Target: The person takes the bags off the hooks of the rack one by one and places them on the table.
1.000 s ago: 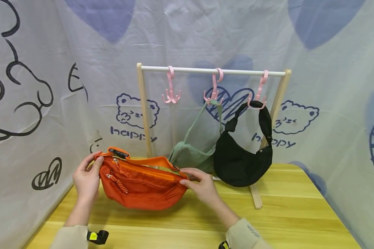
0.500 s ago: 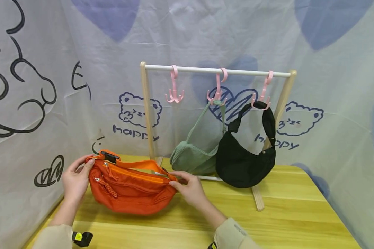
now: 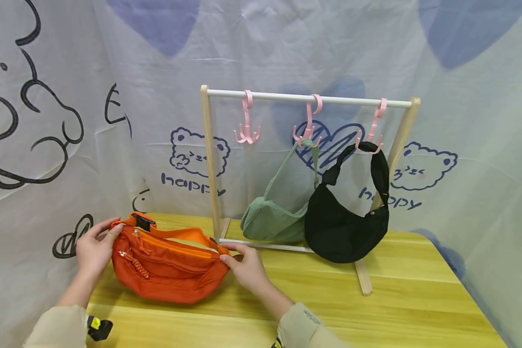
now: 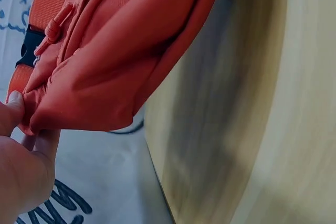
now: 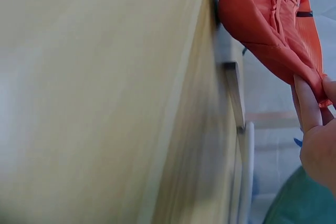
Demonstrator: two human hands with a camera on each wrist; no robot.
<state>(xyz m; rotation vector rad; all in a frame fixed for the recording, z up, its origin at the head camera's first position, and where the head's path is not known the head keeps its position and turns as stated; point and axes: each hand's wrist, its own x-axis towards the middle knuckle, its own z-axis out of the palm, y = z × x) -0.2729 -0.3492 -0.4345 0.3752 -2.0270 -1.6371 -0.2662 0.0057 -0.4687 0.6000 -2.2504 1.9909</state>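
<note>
Between my two hands is an orange-red waist bag (image 3: pixel 169 270) with zips, a braided zip pull and an orange strap with a black buckle (image 3: pixel 143 222). My left hand (image 3: pixel 96 249) pinches its left end between thumb and fingers; in the left wrist view the thumb presses the bag's corner (image 4: pixel 39 111). At the opposite end, my right hand (image 3: pixel 245 266) pinches the corner, its fingers behind the fabric in the right wrist view. The bag is held just over the tabletop at the front left of the rack; whether its bottom touches the wood I cannot tell.
A rack with wooden posts and a white rail (image 3: pixel 278 97) stands behind. A bare pink hook (image 3: pixel 246 130) hangs at its left. A green bag (image 3: pixel 276 220) hangs from the middle hook, a black bag (image 3: pixel 345 224) from the right one. Printed cloth surrounds the wooden table (image 3: pixel 396 290).
Both hands have carried the waist bag left and slightly down, away from the green bag, which now shows more fully. The head view has shifted a little, and both hands keep their hold.
</note>
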